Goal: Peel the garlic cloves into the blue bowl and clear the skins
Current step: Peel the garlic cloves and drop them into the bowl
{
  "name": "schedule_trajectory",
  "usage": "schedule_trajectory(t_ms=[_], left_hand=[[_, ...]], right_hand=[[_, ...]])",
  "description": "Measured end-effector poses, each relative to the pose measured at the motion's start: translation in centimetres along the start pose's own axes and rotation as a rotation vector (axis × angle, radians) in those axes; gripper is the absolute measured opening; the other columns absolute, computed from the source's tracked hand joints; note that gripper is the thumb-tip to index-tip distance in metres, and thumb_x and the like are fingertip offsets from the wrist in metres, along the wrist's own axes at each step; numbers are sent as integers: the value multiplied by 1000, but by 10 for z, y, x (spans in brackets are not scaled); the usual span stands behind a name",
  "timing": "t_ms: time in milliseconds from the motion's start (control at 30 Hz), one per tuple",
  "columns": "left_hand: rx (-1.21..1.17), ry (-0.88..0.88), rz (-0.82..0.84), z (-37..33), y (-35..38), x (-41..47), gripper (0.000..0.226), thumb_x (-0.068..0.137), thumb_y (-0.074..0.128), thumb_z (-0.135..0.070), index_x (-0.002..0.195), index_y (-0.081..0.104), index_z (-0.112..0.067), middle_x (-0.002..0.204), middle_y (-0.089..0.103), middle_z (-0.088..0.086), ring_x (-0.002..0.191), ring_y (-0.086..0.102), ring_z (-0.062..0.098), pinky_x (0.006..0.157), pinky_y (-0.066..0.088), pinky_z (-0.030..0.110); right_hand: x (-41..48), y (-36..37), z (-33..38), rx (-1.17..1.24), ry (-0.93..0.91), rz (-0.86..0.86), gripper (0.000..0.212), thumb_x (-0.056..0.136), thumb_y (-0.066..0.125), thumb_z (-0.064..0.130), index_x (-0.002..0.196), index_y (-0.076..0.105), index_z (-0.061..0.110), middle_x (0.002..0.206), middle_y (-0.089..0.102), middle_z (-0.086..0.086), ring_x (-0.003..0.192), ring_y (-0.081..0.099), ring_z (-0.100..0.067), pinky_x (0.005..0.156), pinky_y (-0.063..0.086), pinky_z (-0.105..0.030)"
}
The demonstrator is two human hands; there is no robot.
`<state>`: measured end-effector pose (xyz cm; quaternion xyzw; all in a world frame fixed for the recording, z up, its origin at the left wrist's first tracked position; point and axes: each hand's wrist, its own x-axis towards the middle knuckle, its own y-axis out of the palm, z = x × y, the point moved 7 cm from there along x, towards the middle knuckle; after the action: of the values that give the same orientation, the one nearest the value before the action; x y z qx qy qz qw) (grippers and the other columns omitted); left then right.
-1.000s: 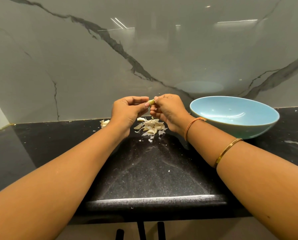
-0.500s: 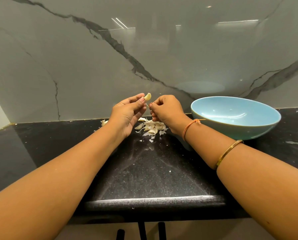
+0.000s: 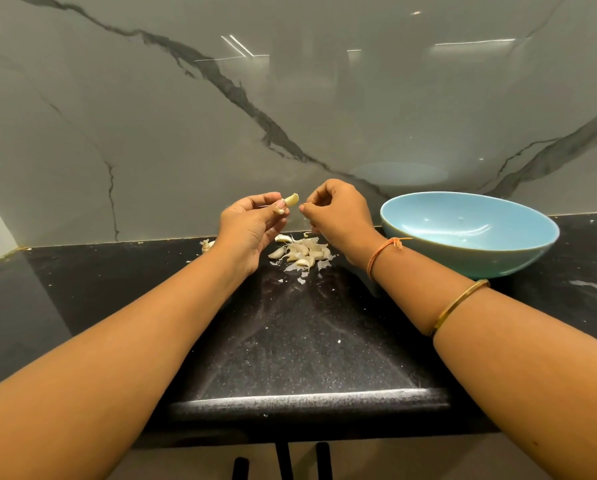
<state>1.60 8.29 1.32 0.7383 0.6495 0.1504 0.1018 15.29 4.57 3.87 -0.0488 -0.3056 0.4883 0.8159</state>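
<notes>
My left hand [image 3: 252,225] pinches a pale, partly peeled garlic clove [image 3: 291,199] between thumb and fingertips, held above the counter. My right hand [image 3: 338,211] sits just to its right with fingers curled and thumb and forefinger pinched together near the clove; whether a scrap of skin is between them is too small to tell. Under the hands lies a small pile of garlic cloves and papery skins [image 3: 302,252]. The blue bowl [image 3: 470,251] stands to the right of the pile, and it looks empty inside.
The black speckled counter [image 3: 290,341] runs to a rounded front edge. A grey marble backsplash [image 3: 290,116] rises behind. A stray garlic piece [image 3: 207,244] lies left of my left hand, and small skin flakes dot the counter at right [image 3: 588,285].
My hands have come apart: the right hand let go of the clove and drew a little to the right. The left hand raised the clove, which now shows more bare flesh.
</notes>
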Motion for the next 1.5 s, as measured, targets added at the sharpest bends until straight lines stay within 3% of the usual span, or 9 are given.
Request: schedule_trajectory(t_ms=[67, 167, 433, 733, 1300, 1433, 1500], left_hand=[[49, 28, 2, -1, 0, 0, 11, 83, 66, 2, 84, 65, -9, 83, 66, 7, 71, 65, 11, 60, 54, 16], [109, 61, 14, -3, 1, 0, 12, 81, 68, 0, 85, 66, -11, 82, 66, 4, 73, 65, 11, 62, 54, 17], [9, -22, 101, 2, 10, -1, 12, 88, 60, -1, 90, 66, -11, 83, 67, 4, 74, 63, 9, 64, 55, 16], [-98, -157, 212, 3, 17, -5, 13, 92, 55, -5, 96, 67, -11, 68, 68, 0, 57, 63, 3, 61, 55, 15], [-32, -136, 335, -1, 26, -13, 18, 91, 53, -2, 94, 68, -11, 68, 67, -2, 60, 61, 2, 61, 54, 13], [27, -81, 292, -3, 23, -11, 18, 90, 54, -1, 95, 69, -10, 71, 66, -1, 61, 60, 3, 60, 53, 14], [27, -66, 245, -4, 19, -9, 18, 92, 52, 0, 95, 67, -11, 73, 62, 0, 62, 58, 3, 60, 53, 13]], right_hand=[[1, 1, -4, 132, 46, 3, 15, 86, 57, 9, 73, 55, 16, 71, 60, -5, 69, 59, -23, 73, 55, -44], [-2, 4, -4, 356, 105, 45, 11, 92, 56, 13, 83, 57, 8, 69, 57, -6, 57, 55, -14, 61, 53, -33], [-7, 7, 0, 548, 149, 138, 14, 93, 52, 2, 80, 55, 4, 69, 55, -11, 56, 52, -15, 53, 53, -19], [-6, 7, 1, 588, 139, 191, 20, 97, 46, 5, 80, 56, 7, 63, 51, -4, 55, 45, -10, 52, 45, -17], [-13, 12, -12, 788, 460, 247, 24, 95, 51, 13, 72, 48, 11, 58, 38, 1, 46, 30, -4, 37, 25, -12], [-14, 12, -14, 778, 486, 235, 26, 94, 54, 13, 68, 50, 9, 55, 41, 1, 40, 32, -4, 36, 27, -12], [-12, 10, -12, 713, 405, 205, 27, 93, 56, 12, 67, 51, 8, 57, 47, -3, 40, 40, -5, 37, 35, -12]])
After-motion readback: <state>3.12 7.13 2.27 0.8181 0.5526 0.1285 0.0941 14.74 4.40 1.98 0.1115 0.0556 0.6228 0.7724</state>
